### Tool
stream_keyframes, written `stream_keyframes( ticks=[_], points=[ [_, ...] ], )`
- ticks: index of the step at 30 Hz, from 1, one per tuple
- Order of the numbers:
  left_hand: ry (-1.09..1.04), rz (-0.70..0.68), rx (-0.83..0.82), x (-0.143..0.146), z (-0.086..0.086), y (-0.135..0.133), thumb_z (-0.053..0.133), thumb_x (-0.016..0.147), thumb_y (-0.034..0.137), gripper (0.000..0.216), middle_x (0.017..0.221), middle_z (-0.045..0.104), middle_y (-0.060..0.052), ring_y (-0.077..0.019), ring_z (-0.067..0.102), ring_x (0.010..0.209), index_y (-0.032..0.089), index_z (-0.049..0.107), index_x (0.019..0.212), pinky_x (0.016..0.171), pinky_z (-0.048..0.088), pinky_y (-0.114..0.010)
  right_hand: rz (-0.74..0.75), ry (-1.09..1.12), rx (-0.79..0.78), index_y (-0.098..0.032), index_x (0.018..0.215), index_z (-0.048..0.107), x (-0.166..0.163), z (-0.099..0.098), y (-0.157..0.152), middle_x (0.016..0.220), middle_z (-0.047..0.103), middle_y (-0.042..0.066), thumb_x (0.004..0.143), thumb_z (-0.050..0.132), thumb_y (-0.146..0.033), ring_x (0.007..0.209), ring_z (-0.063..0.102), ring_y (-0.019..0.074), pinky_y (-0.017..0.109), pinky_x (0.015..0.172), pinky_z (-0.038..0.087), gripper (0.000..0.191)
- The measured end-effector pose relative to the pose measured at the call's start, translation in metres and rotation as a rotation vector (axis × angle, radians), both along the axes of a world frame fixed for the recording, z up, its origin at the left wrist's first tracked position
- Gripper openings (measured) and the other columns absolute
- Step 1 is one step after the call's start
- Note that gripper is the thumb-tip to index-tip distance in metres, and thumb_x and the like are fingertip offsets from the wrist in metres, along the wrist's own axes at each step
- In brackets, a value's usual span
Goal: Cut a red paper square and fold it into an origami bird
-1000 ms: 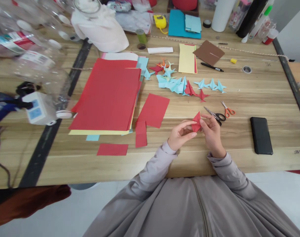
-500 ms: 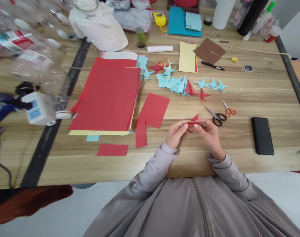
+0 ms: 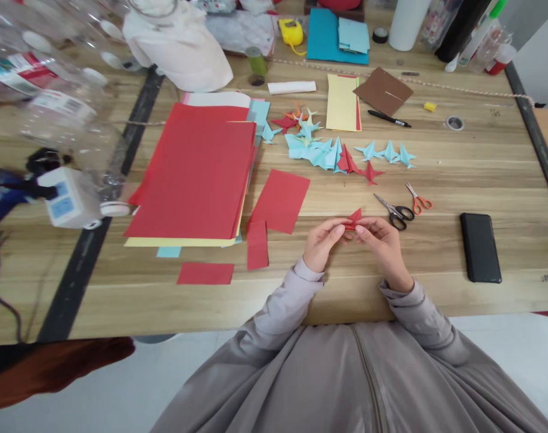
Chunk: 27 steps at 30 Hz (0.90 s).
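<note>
Between my two hands is a small piece of folded red paper (image 3: 354, 218), one pointed flap of it sticking up. My left hand (image 3: 321, 242) pinches its left end with thumb and forefinger. On the other end, the fingertips of my right hand (image 3: 382, 243) are closed in the same way. Part of the paper is hidden behind the fingers. Beyond my hands lie folded paper cranes, light blue ones (image 3: 390, 153) and red ones (image 3: 371, 173). Black-handled scissors (image 3: 395, 213) and small orange-handled scissors (image 3: 419, 201) rest just past my right hand.
Left of my hands are a stack of red sheets (image 3: 197, 180) and loose red pieces (image 3: 280, 201). A black phone-like slab (image 3: 480, 248) lies at the right. Farther back are yellow paper strips (image 3: 340, 102), a brown square (image 3: 384, 90), a pen (image 3: 388, 118) and a tape measure (image 3: 292, 33). Plastic bottles (image 3: 62, 111) crowd the left.
My right thumb has shifted very slightly to the right along the folded red paper. Otherwise both hands keep the same hold, and the things on the table stay where they were.
</note>
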<state>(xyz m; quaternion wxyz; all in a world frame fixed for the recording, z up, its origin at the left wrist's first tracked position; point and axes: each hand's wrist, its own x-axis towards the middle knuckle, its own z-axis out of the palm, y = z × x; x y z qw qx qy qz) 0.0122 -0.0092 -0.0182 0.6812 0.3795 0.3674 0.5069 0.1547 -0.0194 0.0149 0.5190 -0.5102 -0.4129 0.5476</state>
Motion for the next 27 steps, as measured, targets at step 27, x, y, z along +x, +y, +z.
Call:
stream_keyframes(
  ticks=[27],
  points=[
    [0.123,0.155,0.188,0.006,-0.004,0.001,0.076,0.069,0.029,0.033,0.089,0.072,-0.006,-0.0171,0.068,0.083,0.018,0.063,0.098,0.077,0.053,-0.030,0.110,0.008,0.049,-0.023,0.088,0.065,0.005,-0.006,-0.003,0.078,0.066,-0.001,0.075,0.064,-0.024,0.069,0.060,0.0134,0.028,0.066,0.052,0.013]
  ],
)
